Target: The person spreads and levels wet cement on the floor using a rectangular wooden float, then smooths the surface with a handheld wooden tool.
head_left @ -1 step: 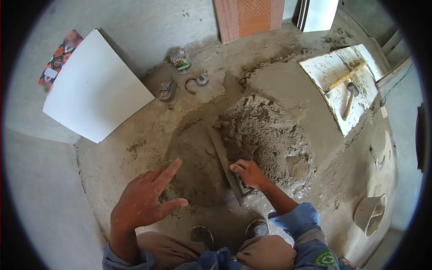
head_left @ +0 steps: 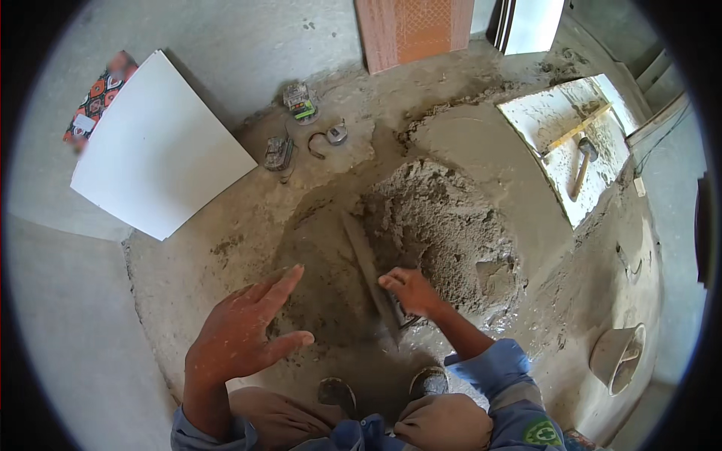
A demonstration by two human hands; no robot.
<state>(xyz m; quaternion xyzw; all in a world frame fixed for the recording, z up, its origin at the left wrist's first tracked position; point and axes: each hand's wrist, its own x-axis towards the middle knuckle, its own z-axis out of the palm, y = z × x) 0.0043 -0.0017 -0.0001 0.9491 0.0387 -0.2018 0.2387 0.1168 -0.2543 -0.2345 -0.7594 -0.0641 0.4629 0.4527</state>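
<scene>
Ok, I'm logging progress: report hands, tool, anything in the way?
Left hand open, empty. Right hand gripping long trowel. Possible obstruction: mortar heap close on trowel's right.

White sheet (head_left: pixel 162 150), orange panel (head_left: pixel 417 34), 1 hammer (head_left: pixel 581 174)

long grey trowel (head_left: pixel 366 264), seemingly tilted on edge, slanting beside lumpy grey-brown mortar heap (head_left: pixel 447 225).

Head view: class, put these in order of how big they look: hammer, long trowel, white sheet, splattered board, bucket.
1. White sheet
2. Splattered board
3. Long trowel and bucket: too alike to rank, as the right hand partly covers the trowel
4. Hammer
</scene>
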